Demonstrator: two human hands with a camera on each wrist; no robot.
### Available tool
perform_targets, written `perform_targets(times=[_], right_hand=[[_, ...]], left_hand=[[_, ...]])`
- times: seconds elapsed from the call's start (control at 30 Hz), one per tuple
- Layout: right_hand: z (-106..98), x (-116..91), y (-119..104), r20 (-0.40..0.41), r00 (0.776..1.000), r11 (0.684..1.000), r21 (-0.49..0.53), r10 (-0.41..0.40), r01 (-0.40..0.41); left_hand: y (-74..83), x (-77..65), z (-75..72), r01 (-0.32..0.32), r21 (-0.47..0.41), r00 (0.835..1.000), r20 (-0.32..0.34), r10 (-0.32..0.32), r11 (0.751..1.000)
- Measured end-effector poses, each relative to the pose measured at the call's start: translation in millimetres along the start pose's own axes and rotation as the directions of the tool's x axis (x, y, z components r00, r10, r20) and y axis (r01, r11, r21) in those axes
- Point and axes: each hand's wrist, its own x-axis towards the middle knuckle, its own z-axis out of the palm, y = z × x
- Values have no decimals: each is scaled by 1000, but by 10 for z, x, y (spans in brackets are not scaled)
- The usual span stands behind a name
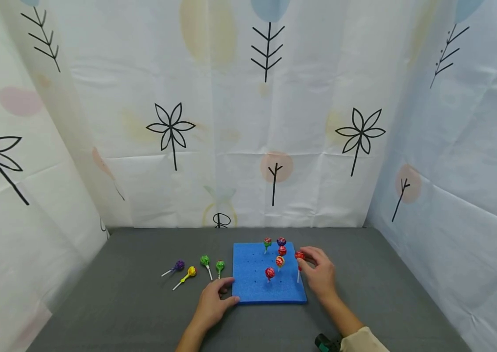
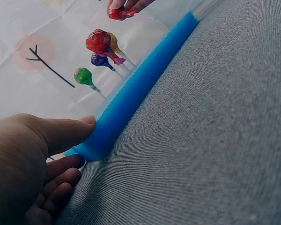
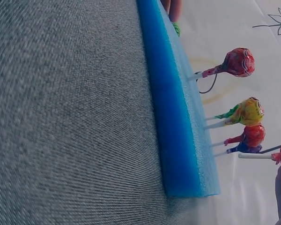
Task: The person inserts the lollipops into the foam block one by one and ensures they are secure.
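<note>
My right hand (image 1: 321, 272) pinches a red lollipop (image 1: 299, 255) by its wrapped head above the right edge of the blue foam board (image 1: 248, 293). In the right wrist view, that lollipop's white stick (image 3: 255, 156) stands apart from the board. My left hand (image 1: 212, 304) touches the board's front left corner, its thumb (image 2: 68, 132) laid straight against it. Several lollipops stand upright in the board: a green-and-red one (image 1: 268, 242), a purple one (image 1: 281, 241), a red one behind (image 1: 282, 251), a yellow-and-red one (image 1: 280, 262) and a red one in front (image 1: 270, 273).
Left of the board, on the grey tabletop (image 1: 142, 313), lie a purple lollipop (image 1: 180, 265), a yellow one (image 1: 192, 271) and two green ones (image 1: 205, 260). Small holes dot the board. Patterned white cloth (image 1: 230, 122) hangs around the table's back and sides.
</note>
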Motion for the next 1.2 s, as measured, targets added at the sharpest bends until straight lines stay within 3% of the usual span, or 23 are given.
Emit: perform_targets(times=[0.2,0.5,1.2], right_hand=[[42,-6,-32,-20,1000,999,-40,-14,14],[88,3,1,-32,998,998,46,-46,47],[153,-63,6,38,996,995,67,-81,78]], left_hand=[[-9,7,6,12,7,1000,3,-12,1000],[2,-1,1,-8,11,1000,-13,8,1000],[-3,4,-1,-12,15,1000,-5,12,1000]])
